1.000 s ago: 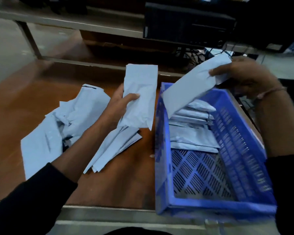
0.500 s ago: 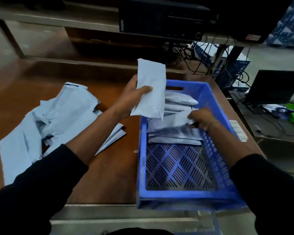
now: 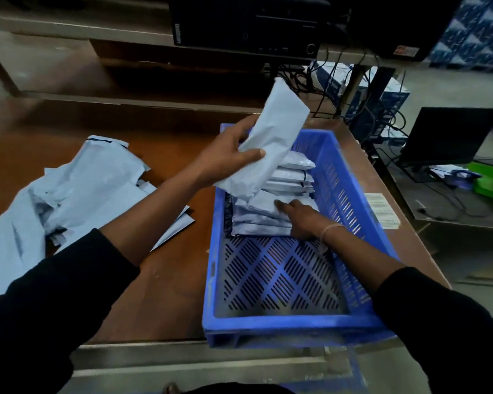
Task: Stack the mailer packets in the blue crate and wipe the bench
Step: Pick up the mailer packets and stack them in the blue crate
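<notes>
Stacking part-done: pale grey plastic mailer packets [image 3: 271, 211] piled in perforated blue plastic crate [image 3: 350, 191], right hand [image 3: 299, 217] flat, fingers together; left hand [image 3: 228, 157] clamping another above; loose heap [image 3: 77, 189] remains, brown wooden bench [image 3: 177, 280] unwiped.

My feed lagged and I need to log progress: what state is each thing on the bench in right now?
Left hand: gripping one mailer packet, tilted above the crate's far end.
Right hand: inside the crate, fingers flat on the packet stack.
Blue crate: partly filled, near half bare.
Loose packets: unsorted heap on the bench, left of the crate.
Bench: not yet cleared.
</notes>
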